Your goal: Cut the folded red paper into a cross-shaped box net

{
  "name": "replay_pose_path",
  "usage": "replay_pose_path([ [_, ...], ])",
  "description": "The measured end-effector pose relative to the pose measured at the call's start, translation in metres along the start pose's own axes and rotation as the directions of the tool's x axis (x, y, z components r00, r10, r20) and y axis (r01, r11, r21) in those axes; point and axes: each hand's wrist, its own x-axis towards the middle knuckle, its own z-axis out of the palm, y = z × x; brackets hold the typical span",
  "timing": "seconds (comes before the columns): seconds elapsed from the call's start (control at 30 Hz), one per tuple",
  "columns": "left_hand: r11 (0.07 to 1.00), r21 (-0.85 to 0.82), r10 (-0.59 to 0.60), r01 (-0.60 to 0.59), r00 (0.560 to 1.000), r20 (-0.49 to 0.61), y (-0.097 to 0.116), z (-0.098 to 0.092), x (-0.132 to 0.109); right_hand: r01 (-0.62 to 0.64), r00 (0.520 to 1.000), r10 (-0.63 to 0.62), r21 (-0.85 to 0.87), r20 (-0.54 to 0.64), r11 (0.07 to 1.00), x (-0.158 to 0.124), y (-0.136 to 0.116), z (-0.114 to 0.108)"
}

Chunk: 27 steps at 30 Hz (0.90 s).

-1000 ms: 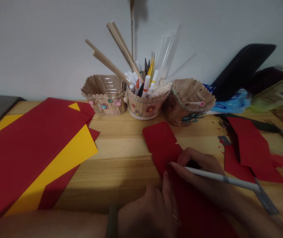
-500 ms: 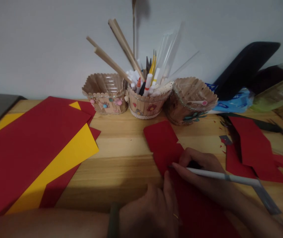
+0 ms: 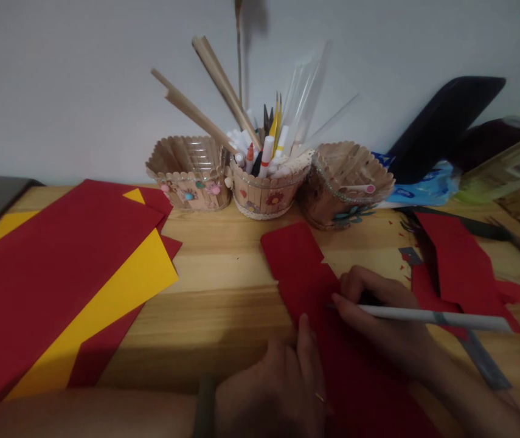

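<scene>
While the left hand (image 3: 273,389) lies flat, fingers open, pressing the red paper (image 3: 314,286) at lower centre, the right hand (image 3: 378,316) grips a white pencil (image 3: 433,317).

A home craft desk against a bare white wall: wooden tabletop (image 3: 223,286), red and yellow card sheets (image 3: 59,274), three popsicle-stick pots (image 3: 266,194) stuffed with markers, pencils and sticks, red paper offcuts (image 3: 460,267) scattered about.
</scene>
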Motion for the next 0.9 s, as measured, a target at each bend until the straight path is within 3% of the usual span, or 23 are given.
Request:
replay_pose_path([
  [0.1, 1.0, 0.018, 0.019, -0.019, 1.0, 0.001, 0.0002, 0.0013, -0.0009, 0.002, 0.997, 0.001, 0.034, -0.08, 0.999, 0.0013, 0.0022, -0.0008],
  [0.9, 1.0, 0.029, 0.003, -0.004, 1.0, 0.02, 0.002, 0.001, -0.0029, -0.008, 0.999, 0.003, -0.124, -0.041, 0.992, 0.0042, 0.0002, 0.0013],
])
